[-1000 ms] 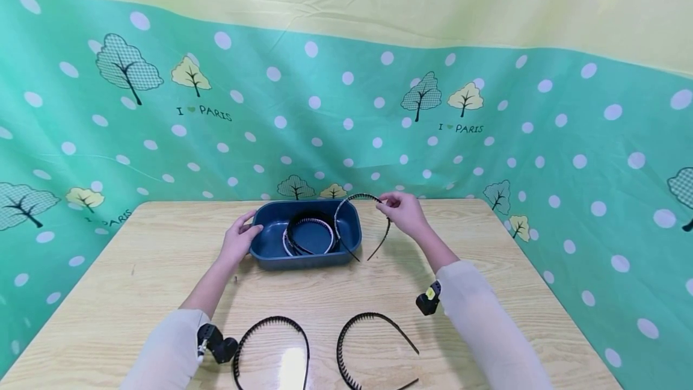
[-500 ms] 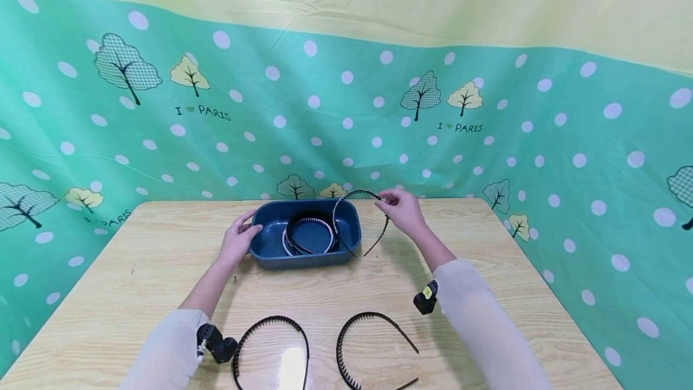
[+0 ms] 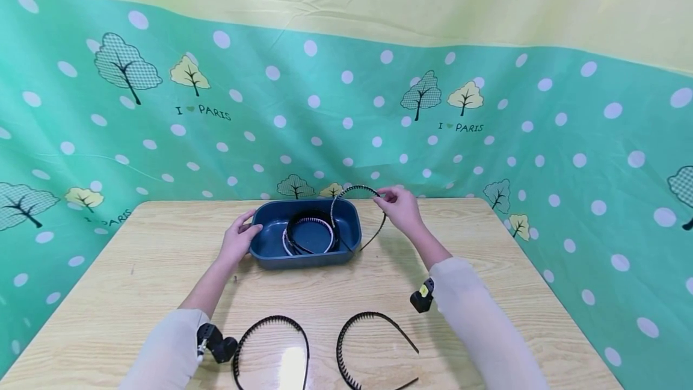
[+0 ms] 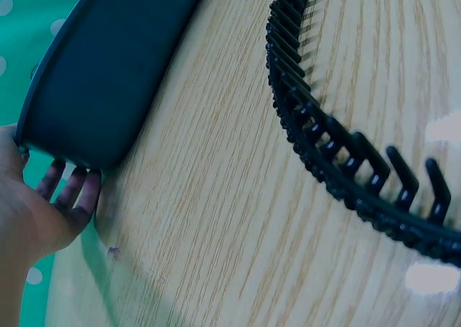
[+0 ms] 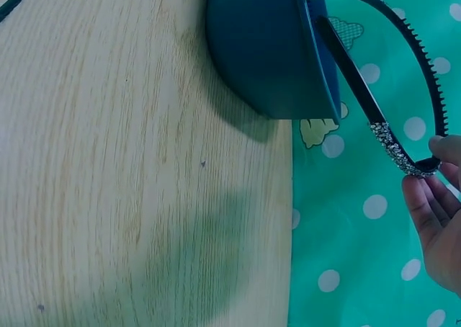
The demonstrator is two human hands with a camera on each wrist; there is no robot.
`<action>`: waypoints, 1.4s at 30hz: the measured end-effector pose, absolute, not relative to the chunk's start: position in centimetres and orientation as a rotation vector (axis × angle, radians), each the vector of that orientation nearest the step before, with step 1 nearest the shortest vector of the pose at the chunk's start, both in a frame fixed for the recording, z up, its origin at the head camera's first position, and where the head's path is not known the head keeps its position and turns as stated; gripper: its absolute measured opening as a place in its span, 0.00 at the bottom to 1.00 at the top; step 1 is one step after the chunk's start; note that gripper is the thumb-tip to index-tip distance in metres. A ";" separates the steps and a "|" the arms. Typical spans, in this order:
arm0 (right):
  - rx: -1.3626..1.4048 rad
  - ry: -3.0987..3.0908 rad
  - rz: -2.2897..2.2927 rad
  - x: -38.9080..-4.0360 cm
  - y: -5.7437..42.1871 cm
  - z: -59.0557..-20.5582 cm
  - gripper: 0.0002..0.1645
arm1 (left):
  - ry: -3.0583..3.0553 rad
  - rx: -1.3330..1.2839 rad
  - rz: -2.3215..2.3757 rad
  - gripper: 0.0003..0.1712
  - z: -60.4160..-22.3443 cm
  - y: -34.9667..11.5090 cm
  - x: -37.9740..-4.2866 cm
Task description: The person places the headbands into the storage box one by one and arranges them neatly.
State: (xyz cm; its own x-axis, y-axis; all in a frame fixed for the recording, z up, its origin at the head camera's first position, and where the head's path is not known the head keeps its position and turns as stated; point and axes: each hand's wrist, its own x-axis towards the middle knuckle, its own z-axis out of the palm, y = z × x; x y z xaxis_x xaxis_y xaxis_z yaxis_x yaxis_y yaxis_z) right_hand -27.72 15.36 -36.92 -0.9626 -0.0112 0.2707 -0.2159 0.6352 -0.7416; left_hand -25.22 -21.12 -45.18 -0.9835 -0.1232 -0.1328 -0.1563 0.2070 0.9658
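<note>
A dark blue plastic tub (image 3: 303, 262) stands at the far side of the table. My left hand (image 3: 236, 239) grips its left end, the thumb at the rim and the fingers against the outer wall in the left wrist view. Above the tub's right end, my right hand (image 3: 402, 210) pinches a thin black toothed headband (image 3: 354, 188) by its curve. Glittery stones cover part of that headband (image 5: 392, 150) in the right wrist view, and its tips point down at the tub's rim. Inside the tub lie black headbands (image 3: 290, 227) and a pale one (image 3: 285, 244), overlapping.
Two black toothed headbands lie nearer on the wooden table (image 3: 135, 269): one at the left (image 3: 276, 318), partly cut off by the frame, another at the right (image 3: 341, 348). A green and yellow patterned cloth (image 3: 325, 107) hangs behind the table.
My right hand has shifted slightly left and up, bringing the headband's tips from beyond the tub's right front corner to its rim. The left hand and the tub stay put.
</note>
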 end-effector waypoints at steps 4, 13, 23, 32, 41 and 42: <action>0.191 -2.607 1.244 -27.8 15.0 -36.9 0.15 | 2.418 -0.283 1.943 0.32 -45.1 -21.1 -25.2; 0.202 -2.574 1.282 -28.0 14.2 -36.9 0.15 | 2.430 -0.281 1.939 0.32 -45.4 -21.2 -25.3; 0.155 -2.539 1.323 -28.3 13.3 -37.0 0.14 | 2.442 -0.274 1.962 0.32 -45.2 -21.0 -25.1; 0.080 -2.479 1.404 -28.6 12.4 -37.4 0.14 | 2.407 -0.291 1.954 0.33 -45.2 -21.2 -25.3; 0.051 -2.460 1.418 -28.8 11.6 -38.0 0.13 | 2.410 -0.290 1.950 0.32 -45.3 -21.2 -25.3; 0.049 -2.461 1.419 -28.9 11.5 -38.1 0.13 | 2.409 -0.287 1.952 0.32 -45.2 -21.2 -25.3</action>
State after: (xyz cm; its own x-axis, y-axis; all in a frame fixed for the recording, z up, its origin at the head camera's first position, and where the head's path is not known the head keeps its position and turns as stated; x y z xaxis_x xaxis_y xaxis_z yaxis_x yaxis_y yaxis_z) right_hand -28.88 11.50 -38.06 -0.9545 0.1186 0.2735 -0.1773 0.5116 -0.8407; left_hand -25.30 -21.18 -45.25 -0.9826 -0.1255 -0.1368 -0.1598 0.1971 0.9673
